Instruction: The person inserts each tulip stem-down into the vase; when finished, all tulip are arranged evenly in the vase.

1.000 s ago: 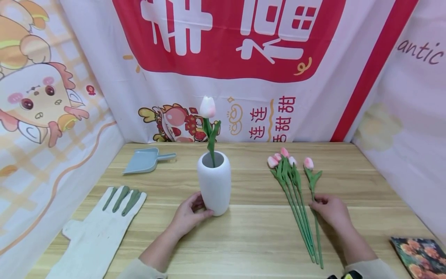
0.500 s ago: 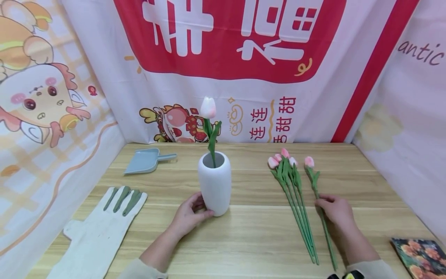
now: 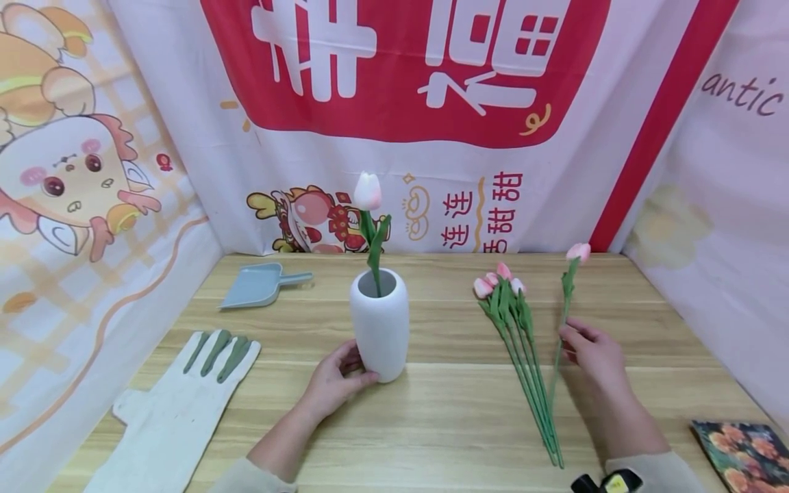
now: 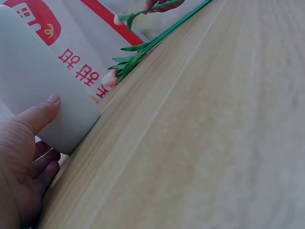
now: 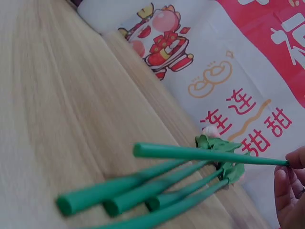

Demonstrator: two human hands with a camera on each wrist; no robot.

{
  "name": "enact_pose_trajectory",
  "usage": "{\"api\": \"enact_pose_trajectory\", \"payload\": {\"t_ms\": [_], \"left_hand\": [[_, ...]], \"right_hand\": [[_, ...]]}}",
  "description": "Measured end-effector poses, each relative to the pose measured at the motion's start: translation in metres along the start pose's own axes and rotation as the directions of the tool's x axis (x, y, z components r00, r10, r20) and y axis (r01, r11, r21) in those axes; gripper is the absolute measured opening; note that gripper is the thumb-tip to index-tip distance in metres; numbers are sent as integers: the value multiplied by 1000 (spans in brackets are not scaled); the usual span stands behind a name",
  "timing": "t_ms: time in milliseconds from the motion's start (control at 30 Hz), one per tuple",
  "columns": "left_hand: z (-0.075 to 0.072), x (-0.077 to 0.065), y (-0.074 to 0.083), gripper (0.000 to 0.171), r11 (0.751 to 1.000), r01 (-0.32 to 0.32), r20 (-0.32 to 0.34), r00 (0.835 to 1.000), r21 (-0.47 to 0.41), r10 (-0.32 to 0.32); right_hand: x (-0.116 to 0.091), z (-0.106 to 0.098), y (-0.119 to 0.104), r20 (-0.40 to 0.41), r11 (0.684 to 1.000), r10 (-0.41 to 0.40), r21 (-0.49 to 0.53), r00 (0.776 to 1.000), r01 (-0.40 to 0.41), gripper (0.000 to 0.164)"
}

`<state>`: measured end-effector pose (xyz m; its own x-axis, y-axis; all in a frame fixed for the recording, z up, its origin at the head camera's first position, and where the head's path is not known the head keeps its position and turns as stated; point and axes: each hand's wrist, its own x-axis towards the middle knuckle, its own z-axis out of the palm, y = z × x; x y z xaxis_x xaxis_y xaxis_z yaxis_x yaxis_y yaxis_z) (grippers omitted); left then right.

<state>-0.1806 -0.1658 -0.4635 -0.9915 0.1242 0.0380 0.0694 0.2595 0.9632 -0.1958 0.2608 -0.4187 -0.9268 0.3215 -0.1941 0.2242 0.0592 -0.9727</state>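
Observation:
My left hand (image 3: 335, 380) holds the white vase (image 3: 381, 335) low on its side, with the thumb in front. The vase stands upright on the table, and one pale pink tulip (image 3: 368, 192) rises from its mouth. On the right, my right hand (image 3: 594, 356) pinches the stem of a single pink tulip (image 3: 578, 253), whose bloom is raised. In the right wrist view that tulip's stem (image 5: 205, 154) passes above the other stems. A bunch of several pink tulips (image 3: 507, 305) lies on the table, left of the right hand.
A wooden table (image 3: 444, 418) bears everything. At its left lie a blue-grey dustpan (image 3: 251, 284) and a white and green glove (image 3: 179, 404). A flower-printed card or packet (image 3: 748, 452) lies at the right edge. Printed cloth (image 3: 555, 205) hangs behind and at both sides.
My right hand has drawn the single tulip away from the bunch and lifted it, so its bloom is now higher and further right. The left hand and vase have stayed put.

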Motion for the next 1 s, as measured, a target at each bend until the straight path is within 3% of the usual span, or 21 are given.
{"api": "enact_pose_trajectory", "payload": {"t_ms": [100, 333, 600, 767, 1000], "left_hand": [[0, -1, 0, 62, 1000, 4, -2, 1000, 9, -4], [0, -1, 0, 64, 1000, 6, -12, 1000, 16, -6], [1, 1, -1, 62, 1000, 9, -12, 1000, 16, -9], [0, 1, -1, 61, 1000, 1, -4, 1000, 8, -1], [0, 0, 0, 62, 1000, 8, -8, 1000, 6, -8]], "right_hand": [[1, 7, -4, -6, 995, 16, 103, 1000, -15, 16], [0, 23, -15, -16, 962, 8, 272, 1000, -3, 21], [-4, 42, -34, -9, 926, -17, 377, 1000, 19, 26], [-8, 54, -47, 0, 888, 1, 459, 1000, -1, 27], [-16, 69, -68, 9, 811, -7, 585, 1000, 0, 28]]}}
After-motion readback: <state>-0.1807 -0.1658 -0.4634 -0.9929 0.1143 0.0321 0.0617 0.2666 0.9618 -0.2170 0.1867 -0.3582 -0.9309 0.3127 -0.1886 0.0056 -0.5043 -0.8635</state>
